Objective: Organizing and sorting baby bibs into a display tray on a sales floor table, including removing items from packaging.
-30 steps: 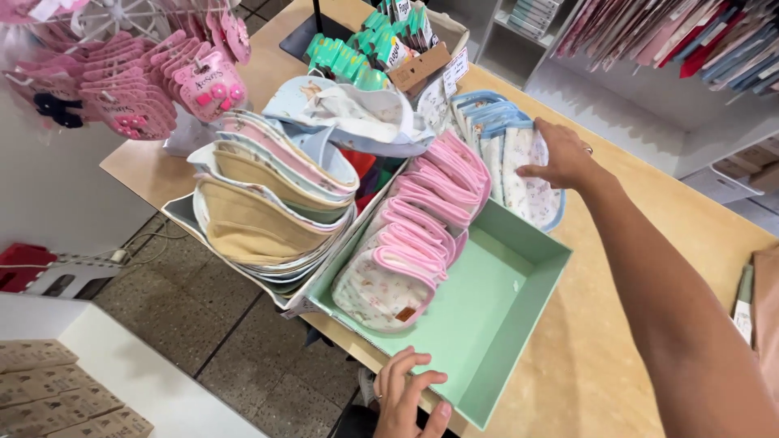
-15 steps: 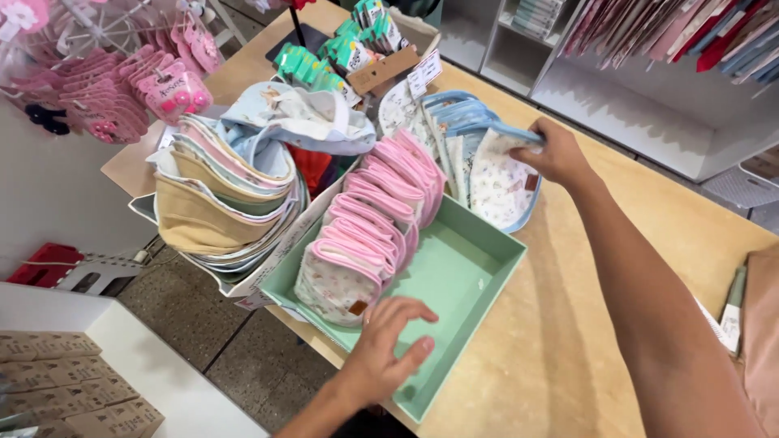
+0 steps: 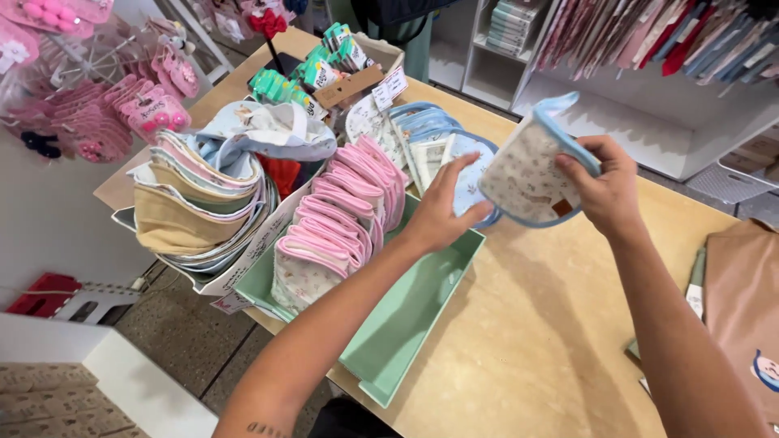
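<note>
Landmark: the green tray (image 3: 422,324) on the wooden bench (image 3: 552,341); every place below is given from it.
Right hand (image 3: 604,191): raised above the bench, just past the tray's far right corner; its grip is pressed together on a blue-trimmed bib (image 3: 531,174), thumb on the near face, the other fingers behind.
Bib: clear of the bench, tilted, printed cream cloth with a small brown tag at its lower edge.
Left hand (image 3: 442,211): over the tray's far end, grip spread, fingers straight, fingertips on or just above the blue bibs (image 3: 430,142); contact cannot be told.
Blue bibs: standing in a row just beyond the tray's far end.
Pink bibs (image 3: 341,219): upright in a row filling the tray's left half; the right half shows bare floor.
White box (image 3: 243,251): touching the tray's left wall, stacked with beige and pastel bibs.
</note>
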